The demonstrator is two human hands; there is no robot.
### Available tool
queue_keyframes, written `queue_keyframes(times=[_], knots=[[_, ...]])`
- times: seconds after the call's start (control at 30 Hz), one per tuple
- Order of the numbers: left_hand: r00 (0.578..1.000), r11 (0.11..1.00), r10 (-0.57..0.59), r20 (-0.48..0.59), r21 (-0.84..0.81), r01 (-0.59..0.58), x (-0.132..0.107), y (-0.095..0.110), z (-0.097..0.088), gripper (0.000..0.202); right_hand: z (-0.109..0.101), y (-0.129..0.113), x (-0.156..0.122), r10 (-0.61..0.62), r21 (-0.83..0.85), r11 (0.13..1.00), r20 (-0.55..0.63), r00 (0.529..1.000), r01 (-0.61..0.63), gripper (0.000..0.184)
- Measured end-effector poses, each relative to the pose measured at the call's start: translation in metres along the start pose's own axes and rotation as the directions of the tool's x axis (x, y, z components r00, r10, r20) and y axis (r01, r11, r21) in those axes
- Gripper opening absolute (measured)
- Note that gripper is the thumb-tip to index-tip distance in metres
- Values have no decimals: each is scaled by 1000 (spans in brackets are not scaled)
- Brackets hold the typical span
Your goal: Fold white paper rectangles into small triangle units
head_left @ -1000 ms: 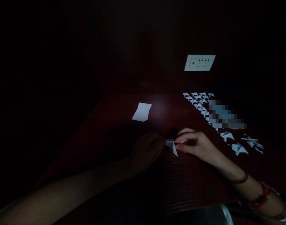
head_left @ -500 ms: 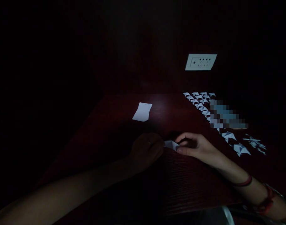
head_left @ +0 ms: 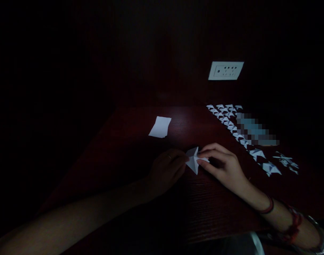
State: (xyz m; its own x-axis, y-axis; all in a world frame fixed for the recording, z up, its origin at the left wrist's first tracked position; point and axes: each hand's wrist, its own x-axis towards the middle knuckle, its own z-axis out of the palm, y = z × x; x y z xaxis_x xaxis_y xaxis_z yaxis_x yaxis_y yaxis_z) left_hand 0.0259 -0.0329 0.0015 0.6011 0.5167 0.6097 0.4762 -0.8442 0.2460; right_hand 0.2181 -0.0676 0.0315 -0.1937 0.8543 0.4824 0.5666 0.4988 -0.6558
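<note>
A white folded paper piece point(head_left: 193, 162) with pointed corners is held between my two hands, above the dark red table point(head_left: 194, 138). My left hand point(head_left: 167, 168), in shadow and wearing a ring, pinches its left side. My right hand point(head_left: 222, 163) grips the paper from the right with thumb and fingers, and a pale tip of it shows past them. Off to the right, several similar folded paper pieces point(head_left: 256, 153) stand in rows running toward the back.
A stack of white paper sheets point(head_left: 160, 126) lies beyond my hands. Small white paper scraps point(head_left: 285, 160) lie at the right, near a pixelated bluish object point(head_left: 253, 127). A white socket plate point(head_left: 225, 71) is on the back wall. Darkness hides the left side.
The folded paper has opened from a narrow strip into a wider pointed shape. My right hand has shifted its hold, its fingers now over the paper's right part. My left hand stays nearly in place.
</note>
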Motion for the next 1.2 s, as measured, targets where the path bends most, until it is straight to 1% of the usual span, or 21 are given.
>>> queue_keyframes(times=[0.13,0.23,0.4,0.63,0.73,0.87,1.0,1.07,1.2], knots=[[999,998,28,-31,-51,-30,0,-2,3,21,1,-1,-1,-75,-40,996,-17,997,75,11],[999,997,37,-30,-65,-39,-1,-3,3,24,1,-1,-2,-108,-37,993,9,994,108,13],[998,996,61,-16,-60,-62,-3,-5,3,27,0,-1,-2,-115,-28,993,70,991,118,18],[998,996,66,-25,-53,-67,-5,-6,4,30,2,-2,1,-92,-13,995,110,990,94,13],[998,998,51,-35,-29,-52,-4,-4,1,26,3,-1,1,-75,-15,997,96,993,77,10],[998,1000,16,-57,27,-14,-3,-1,-1,20,3,0,1,-45,-9,999,50,998,46,7],[999,997,-32,-44,64,34,-2,-1,0,17,3,1,1,-26,-10,1000,-3,1000,26,6],[999,999,-37,-30,34,38,-1,-1,1,18,3,0,0,-35,-10,999,-21,999,35,6],[998,994,-55,32,-94,58,0,-2,2,18,3,-2,-1,-63,-19,998,-17,998,63,10]])
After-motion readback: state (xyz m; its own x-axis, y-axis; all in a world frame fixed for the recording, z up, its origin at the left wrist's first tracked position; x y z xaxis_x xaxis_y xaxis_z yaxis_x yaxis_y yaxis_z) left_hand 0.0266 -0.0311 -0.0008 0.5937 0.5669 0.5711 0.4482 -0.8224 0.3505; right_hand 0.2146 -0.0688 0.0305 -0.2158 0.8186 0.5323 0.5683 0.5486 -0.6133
